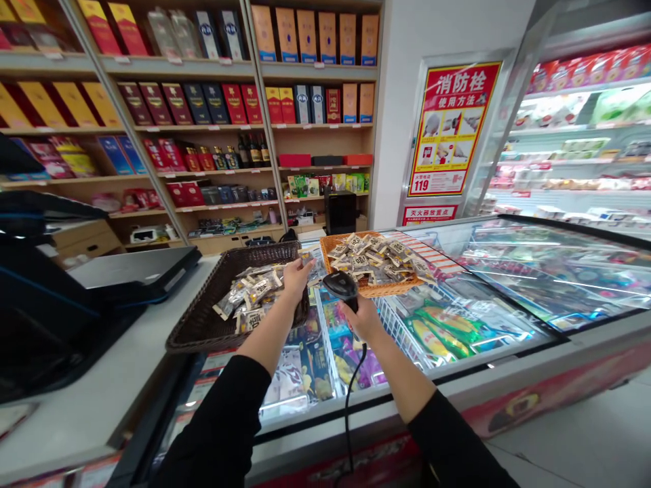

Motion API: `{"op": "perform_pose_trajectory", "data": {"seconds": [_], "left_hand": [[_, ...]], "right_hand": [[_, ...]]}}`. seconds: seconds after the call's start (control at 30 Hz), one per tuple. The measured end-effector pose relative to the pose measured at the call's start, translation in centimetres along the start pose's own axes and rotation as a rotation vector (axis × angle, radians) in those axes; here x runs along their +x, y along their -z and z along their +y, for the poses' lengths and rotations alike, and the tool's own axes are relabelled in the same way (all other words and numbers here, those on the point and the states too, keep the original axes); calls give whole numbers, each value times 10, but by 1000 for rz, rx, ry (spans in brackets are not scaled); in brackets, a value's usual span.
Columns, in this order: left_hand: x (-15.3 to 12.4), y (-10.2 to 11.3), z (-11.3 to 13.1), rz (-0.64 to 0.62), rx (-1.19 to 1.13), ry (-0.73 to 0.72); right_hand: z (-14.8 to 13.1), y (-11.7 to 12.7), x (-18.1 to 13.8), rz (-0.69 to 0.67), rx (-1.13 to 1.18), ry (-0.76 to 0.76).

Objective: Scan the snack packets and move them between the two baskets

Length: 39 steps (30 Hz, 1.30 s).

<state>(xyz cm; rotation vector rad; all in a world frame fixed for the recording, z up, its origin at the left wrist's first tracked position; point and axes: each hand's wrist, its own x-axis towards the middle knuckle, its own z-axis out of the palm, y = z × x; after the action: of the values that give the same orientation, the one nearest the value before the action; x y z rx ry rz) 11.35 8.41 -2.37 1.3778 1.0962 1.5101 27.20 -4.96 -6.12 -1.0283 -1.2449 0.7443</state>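
My right hand (362,320) is wrapped round the handle of a black barcode scanner (340,285), whose cable hangs down toward me. Its head points away, toward the gap between two baskets. At the right rim of the dark brown wicker basket (190,325), my left hand (296,278) pinches a small snack packet (306,257). Similar clear and beige packets (257,288) lie heaped in that basket. Beyond the scanner, a lighter orange-brown basket (373,291) holds a pile of the same kind of packets (373,254).
Both baskets rest on the glass top of a chest freezer (508,346) with bagged goods inside. A white counter (116,379) with dark checkout equipment (45,291) stands at left. Shelves of boxed goods (203,102) line the back; a lit display fridge (584,149) is at right.
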Motion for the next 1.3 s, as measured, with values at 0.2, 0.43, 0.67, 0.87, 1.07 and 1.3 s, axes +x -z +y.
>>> {"op": "perform_pose_trajectory", "data": {"seconds": [0.2,0.43,0.67,0.87,1.07,1.3], "left_hand": [[5,2,-6,45,81,-54],[5,2,-6,68,-11,-17],[2,3,4,161,61,-65],[-14,23,32,441,597,-35],[-32,19,47,470,958,-262],[-21,-53,40,-210,912,-472]], "right_hand": [[2,-2,-1,-37,-241,115],[6,-1,0,-77,-289,68],[10,-1,0,-83,-135,-30],[14,-3,2,-44,2,-74],[8,-3,6,144,193,-123],[10,4,22,531,468,-169]]}}
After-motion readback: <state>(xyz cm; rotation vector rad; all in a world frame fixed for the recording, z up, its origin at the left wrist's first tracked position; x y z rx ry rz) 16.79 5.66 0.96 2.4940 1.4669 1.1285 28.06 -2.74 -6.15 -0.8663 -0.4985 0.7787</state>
